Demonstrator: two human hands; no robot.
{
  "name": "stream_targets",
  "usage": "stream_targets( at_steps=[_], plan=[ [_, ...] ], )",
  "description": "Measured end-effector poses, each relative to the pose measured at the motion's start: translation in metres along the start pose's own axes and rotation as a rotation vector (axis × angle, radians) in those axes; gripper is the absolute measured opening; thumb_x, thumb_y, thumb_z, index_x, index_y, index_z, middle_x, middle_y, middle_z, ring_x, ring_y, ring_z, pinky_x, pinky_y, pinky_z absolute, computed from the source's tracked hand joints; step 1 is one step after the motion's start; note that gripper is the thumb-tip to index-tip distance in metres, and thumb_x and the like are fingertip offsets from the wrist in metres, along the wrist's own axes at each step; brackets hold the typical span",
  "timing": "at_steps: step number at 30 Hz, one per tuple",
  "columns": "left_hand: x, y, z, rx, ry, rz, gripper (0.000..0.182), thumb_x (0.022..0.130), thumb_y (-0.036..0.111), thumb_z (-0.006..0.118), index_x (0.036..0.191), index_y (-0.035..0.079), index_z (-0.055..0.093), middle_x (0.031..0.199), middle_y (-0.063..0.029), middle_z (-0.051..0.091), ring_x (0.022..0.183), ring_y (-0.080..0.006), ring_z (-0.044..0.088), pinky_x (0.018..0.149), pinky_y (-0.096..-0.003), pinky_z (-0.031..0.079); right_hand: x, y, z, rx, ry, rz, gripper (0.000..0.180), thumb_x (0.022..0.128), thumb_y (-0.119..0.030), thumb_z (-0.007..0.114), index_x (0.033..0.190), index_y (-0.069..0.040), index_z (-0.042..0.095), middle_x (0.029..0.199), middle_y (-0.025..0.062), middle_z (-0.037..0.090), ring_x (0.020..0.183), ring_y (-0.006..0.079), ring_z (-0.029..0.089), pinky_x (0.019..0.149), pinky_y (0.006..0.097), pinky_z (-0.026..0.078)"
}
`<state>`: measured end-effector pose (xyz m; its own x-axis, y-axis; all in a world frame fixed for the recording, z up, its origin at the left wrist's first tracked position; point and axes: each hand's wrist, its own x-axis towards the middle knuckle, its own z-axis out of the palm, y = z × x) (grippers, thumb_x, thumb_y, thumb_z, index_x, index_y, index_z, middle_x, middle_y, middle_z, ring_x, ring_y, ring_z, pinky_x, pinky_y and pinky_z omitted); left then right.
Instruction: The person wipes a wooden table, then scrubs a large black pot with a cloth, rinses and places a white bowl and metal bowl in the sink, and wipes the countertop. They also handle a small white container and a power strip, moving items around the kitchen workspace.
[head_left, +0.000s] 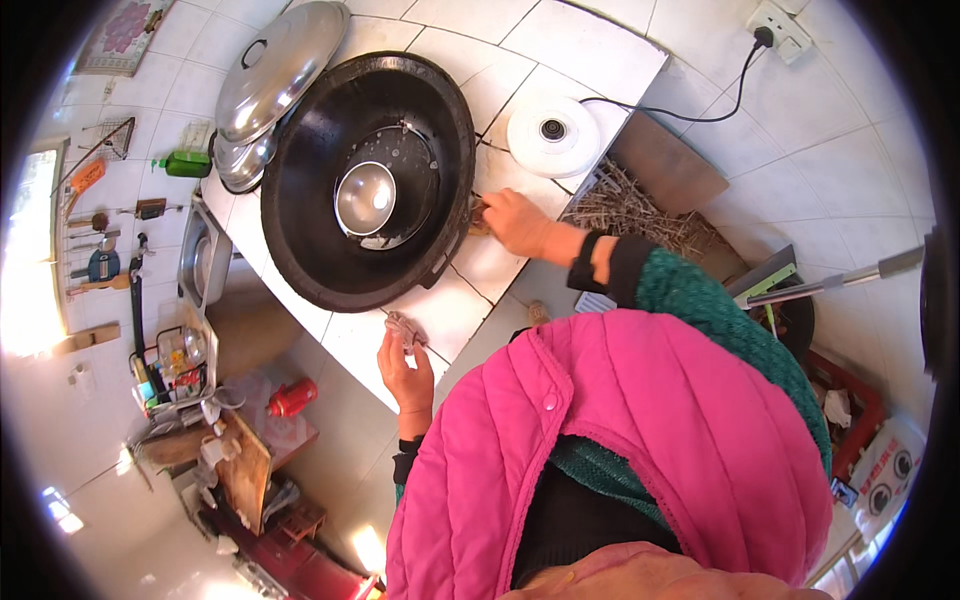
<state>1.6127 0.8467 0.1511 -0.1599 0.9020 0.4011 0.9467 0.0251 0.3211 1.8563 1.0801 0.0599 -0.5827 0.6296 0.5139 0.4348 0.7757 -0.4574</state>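
Note:
A large black wok (307, 255) sits on the white-tiled stove top (465, 300). Inside it lie a shiny metal bowl (365, 199) and a little water with droplets around it. My left hand (406, 375) is at the near left of the wok, its fingers on a crumpled greyish-pink cloth (407, 331). Against the wok's right rim, my right hand (517, 221) pinches a small brownish cloth-like piece (478, 216), mostly hidden by the fingers and the rim.
Metal lids (281, 71) lean behind the wok. To the right is a white round electric base (553, 135), its black cord (697, 118) running to a wall socket. Dry stalks (630, 199) lie below the right edge. A sink (201, 255) and green bottle (187, 163) are at left.

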Motion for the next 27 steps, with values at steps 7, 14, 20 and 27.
stream_targets(
  at_steps=[7, 14, 20, 27],
  plan=[
    [0.120, 0.148, 0.099, -0.506, -0.232, 0.045, 0.025, 0.082, 0.000, 0.070, 0.106, -0.001, 0.067, 0.092, -0.0153, 0.067, 0.075, -0.0286, 0.063, 0.069, -0.0352, 0.050, -0.028, 0.097, -0.141, 0.105, 0.283, 0.194, 0.020, 0.084, -0.003, 0.059, 0.104, 0.000, 0.062, 0.108, 0.0187, 0.063, 0.104, 0.0397, 0.056, 0.094, 0.0470, 0.045],
    [0.253, 0.216, 0.250, -0.286, -0.325, 0.165, 0.040, 0.073, 0.017, 0.080, 0.108, 0.002, 0.067, 0.097, -0.0164, 0.059, 0.096, -0.0358, 0.056, 0.081, -0.0460, 0.047, 0.022, 0.185, -0.133, 0.038, 0.343, 0.176, 0.028, 0.082, -0.004, 0.063, 0.110, -0.001, 0.062, 0.107, 0.0149, 0.064, 0.106, 0.0362, 0.057, 0.093, 0.0447, 0.047],
    [0.253, 0.219, 0.266, -0.265, -0.331, 0.174, 0.030, 0.072, 0.011, 0.079, 0.099, 0.001, 0.069, 0.093, -0.0147, 0.059, 0.093, -0.0353, 0.057, 0.080, -0.0439, 0.048, 0.006, 0.191, -0.120, -0.159, 0.206, 0.059, 0.033, 0.077, -0.004, 0.061, 0.109, -0.003, 0.065, 0.114, 0.0120, 0.062, 0.102, 0.0317, 0.059, 0.088, 0.0422, 0.049],
    [0.255, 0.212, 0.264, -0.300, -0.370, 0.199, 0.038, 0.073, 0.010, 0.079, 0.108, -0.001, 0.069, 0.098, -0.0162, 0.060, 0.097, -0.0350, 0.059, 0.084, -0.0418, 0.050, -0.052, 0.128, -0.135, -0.151, 0.109, 0.130, 0.030, 0.076, -0.006, 0.059, 0.105, 0.000, 0.067, 0.116, 0.0113, 0.062, 0.107, 0.0308, 0.058, 0.090, 0.0411, 0.049]
  ],
)
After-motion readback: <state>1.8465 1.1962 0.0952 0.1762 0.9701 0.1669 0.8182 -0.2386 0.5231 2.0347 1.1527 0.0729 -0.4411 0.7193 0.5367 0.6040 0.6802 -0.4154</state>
